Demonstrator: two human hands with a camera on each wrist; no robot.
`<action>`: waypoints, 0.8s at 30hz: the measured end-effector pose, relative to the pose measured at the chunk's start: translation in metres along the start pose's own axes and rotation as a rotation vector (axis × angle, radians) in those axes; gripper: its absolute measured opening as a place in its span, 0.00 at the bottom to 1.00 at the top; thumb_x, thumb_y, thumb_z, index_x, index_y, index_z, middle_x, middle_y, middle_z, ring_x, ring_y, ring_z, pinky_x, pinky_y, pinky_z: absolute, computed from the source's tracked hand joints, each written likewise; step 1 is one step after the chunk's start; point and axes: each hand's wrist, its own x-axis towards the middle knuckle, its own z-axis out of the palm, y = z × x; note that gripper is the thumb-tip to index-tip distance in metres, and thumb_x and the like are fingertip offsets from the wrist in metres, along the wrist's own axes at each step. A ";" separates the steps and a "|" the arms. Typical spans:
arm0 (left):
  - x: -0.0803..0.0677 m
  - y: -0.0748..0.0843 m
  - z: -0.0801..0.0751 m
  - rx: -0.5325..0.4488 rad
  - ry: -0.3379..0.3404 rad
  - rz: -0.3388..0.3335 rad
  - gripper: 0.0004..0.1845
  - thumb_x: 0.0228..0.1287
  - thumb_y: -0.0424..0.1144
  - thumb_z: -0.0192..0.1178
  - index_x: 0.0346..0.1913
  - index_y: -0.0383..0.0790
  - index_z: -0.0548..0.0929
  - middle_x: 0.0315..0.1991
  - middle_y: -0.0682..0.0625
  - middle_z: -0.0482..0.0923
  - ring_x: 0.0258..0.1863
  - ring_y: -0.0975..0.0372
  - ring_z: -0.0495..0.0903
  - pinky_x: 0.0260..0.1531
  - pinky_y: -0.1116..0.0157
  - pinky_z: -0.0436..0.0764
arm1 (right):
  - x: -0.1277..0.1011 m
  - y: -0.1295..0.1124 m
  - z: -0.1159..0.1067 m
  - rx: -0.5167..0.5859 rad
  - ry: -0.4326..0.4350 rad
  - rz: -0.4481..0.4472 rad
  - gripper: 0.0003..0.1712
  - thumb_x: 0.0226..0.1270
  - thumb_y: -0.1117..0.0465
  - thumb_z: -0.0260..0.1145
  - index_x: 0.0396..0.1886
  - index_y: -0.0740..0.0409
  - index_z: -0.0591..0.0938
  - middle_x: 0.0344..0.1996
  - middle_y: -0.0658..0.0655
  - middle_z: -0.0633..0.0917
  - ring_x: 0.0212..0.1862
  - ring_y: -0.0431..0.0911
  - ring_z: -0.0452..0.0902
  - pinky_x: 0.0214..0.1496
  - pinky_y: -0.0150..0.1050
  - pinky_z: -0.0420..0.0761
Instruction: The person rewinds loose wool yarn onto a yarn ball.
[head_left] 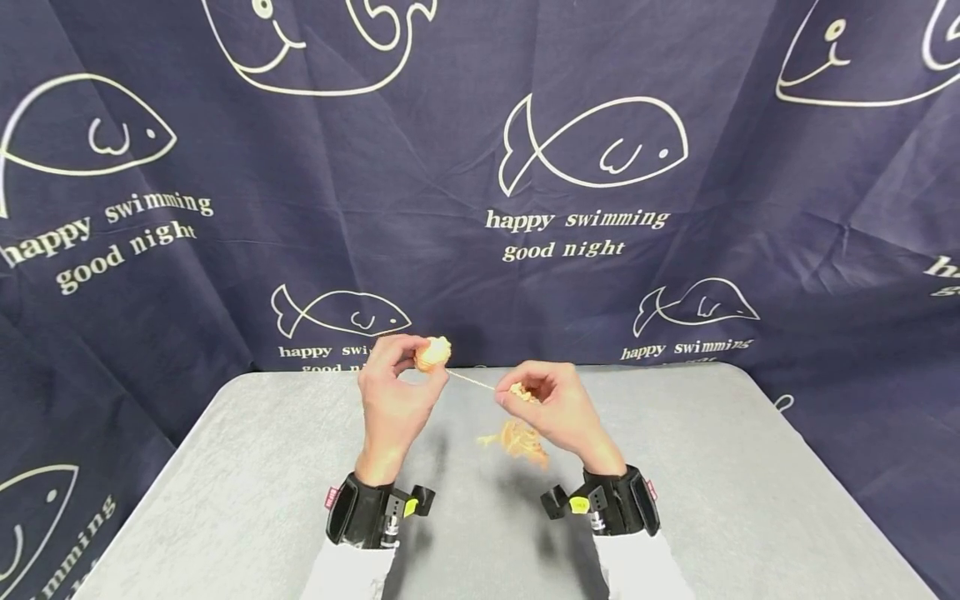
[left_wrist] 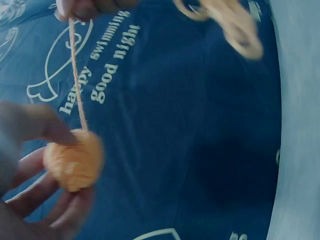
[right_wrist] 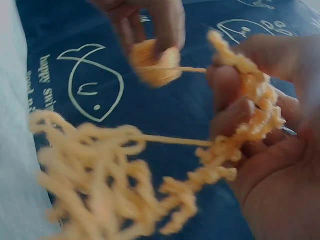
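Pale-orange round yarn ball (head_left: pixel 433 354) at left, pinched in left hand (head_left: pixel 393 400); taut thin pale yarn strand (head_left: pixel 471 380) runs from ball right and nearer to right hand (head_left: pixel 561 410), pinching strand, gripping crinkled pale-orange yarn bunch (right_wrist: pixel 262 97); loose looped yarn tangle (right_wrist: pixel 100 175) near-left of right hand

Looks like a makeshift filming booth. Closed in behind and at both sides by a creased navy cloth (head_left: pixel 442 167), printed with white fish (head_left: pixel 600 143) and "happy swimming good night". Furnished with a grey, round-cornered worktop (head_left: pixel 277 467). Equipped with camera-bearing wrist straps (head_left: pixel 360 517). Hard to tell whether inside a home, lab or office.
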 end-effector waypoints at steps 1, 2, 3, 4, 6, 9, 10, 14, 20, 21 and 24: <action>0.000 -0.001 -0.001 0.047 -0.046 -0.001 0.16 0.41 0.20 0.71 0.37 0.32 0.86 0.39 0.45 0.82 0.36 0.57 0.82 0.39 0.70 0.84 | 0.000 0.000 -0.002 0.015 0.039 -0.009 0.04 0.59 0.73 0.73 0.33 0.64 0.87 0.23 0.52 0.83 0.21 0.37 0.71 0.19 0.28 0.68; -0.001 -0.002 -0.003 0.087 -0.097 -0.012 0.16 0.40 0.21 0.71 0.37 0.34 0.86 0.38 0.47 0.81 0.35 0.59 0.82 0.38 0.69 0.84 | 0.000 0.000 -0.004 0.029 0.081 -0.003 0.04 0.58 0.73 0.73 0.34 0.65 0.87 0.23 0.52 0.83 0.21 0.38 0.72 0.18 0.28 0.68; -0.002 -0.002 -0.004 0.129 -0.149 -0.025 0.16 0.39 0.23 0.72 0.36 0.36 0.86 0.37 0.48 0.81 0.35 0.60 0.81 0.37 0.69 0.83 | 0.000 0.000 -0.006 0.048 0.122 0.003 0.04 0.58 0.73 0.73 0.34 0.66 0.87 0.22 0.52 0.83 0.20 0.39 0.72 0.18 0.28 0.68; -0.002 -0.002 -0.005 0.166 -0.202 -0.038 0.16 0.38 0.24 0.72 0.36 0.37 0.86 0.36 0.49 0.80 0.34 0.61 0.81 0.37 0.68 0.82 | 0.000 -0.001 -0.007 0.066 0.162 0.013 0.05 0.58 0.73 0.73 0.34 0.67 0.87 0.21 0.53 0.83 0.20 0.41 0.73 0.18 0.28 0.67; -0.003 0.000 -0.006 0.204 -0.312 -0.069 0.16 0.36 0.26 0.73 0.34 0.39 0.86 0.34 0.51 0.80 0.32 0.61 0.80 0.34 0.66 0.80 | 0.001 0.001 -0.009 0.095 0.236 0.040 0.05 0.58 0.73 0.74 0.35 0.68 0.87 0.21 0.53 0.83 0.21 0.43 0.75 0.19 0.28 0.68; -0.004 0.003 -0.008 0.213 -0.486 -0.113 0.16 0.34 0.26 0.73 0.32 0.41 0.85 0.31 0.52 0.78 0.29 0.61 0.78 0.30 0.66 0.79 | 0.002 0.002 -0.011 0.189 0.323 0.069 0.07 0.58 0.74 0.73 0.36 0.73 0.85 0.21 0.52 0.83 0.22 0.44 0.77 0.21 0.27 0.72; -0.004 0.003 -0.009 0.204 -0.544 -0.124 0.15 0.34 0.26 0.72 0.31 0.42 0.85 0.30 0.53 0.78 0.29 0.61 0.78 0.30 0.66 0.79 | 0.003 0.003 -0.011 0.231 0.349 0.074 0.07 0.59 0.76 0.72 0.37 0.74 0.84 0.21 0.52 0.84 0.22 0.43 0.77 0.23 0.27 0.73; -0.003 0.006 -0.012 0.114 -0.768 -0.164 0.15 0.36 0.25 0.70 0.31 0.45 0.85 0.30 0.55 0.79 0.30 0.62 0.78 0.32 0.67 0.82 | 0.006 0.006 -0.011 0.396 0.449 0.076 0.06 0.59 0.80 0.68 0.34 0.70 0.85 0.24 0.53 0.85 0.24 0.42 0.78 0.27 0.28 0.78; 0.000 0.008 -0.017 -0.266 -1.031 -0.202 0.17 0.44 0.21 0.67 0.37 0.42 0.86 0.36 0.50 0.82 0.37 0.60 0.82 0.43 0.59 0.87 | 0.009 0.011 -0.012 0.472 0.540 0.095 0.11 0.60 0.81 0.66 0.32 0.63 0.86 0.24 0.54 0.86 0.24 0.41 0.80 0.28 0.28 0.79; 0.000 0.008 -0.017 -0.343 -1.060 -0.201 0.17 0.44 0.20 0.66 0.38 0.41 0.85 0.36 0.49 0.82 0.38 0.59 0.82 0.44 0.57 0.87 | 0.009 0.012 -0.012 0.465 0.548 0.105 0.10 0.60 0.81 0.67 0.33 0.64 0.86 0.24 0.54 0.86 0.24 0.41 0.81 0.28 0.28 0.80; 0.001 0.011 -0.019 -0.562 -1.100 -0.190 0.18 0.45 0.18 0.65 0.41 0.37 0.84 0.38 0.45 0.81 0.41 0.58 0.80 0.46 0.51 0.87 | 0.008 0.015 -0.011 0.414 0.552 0.143 0.06 0.60 0.79 0.68 0.36 0.70 0.85 0.24 0.53 0.86 0.25 0.41 0.81 0.29 0.28 0.80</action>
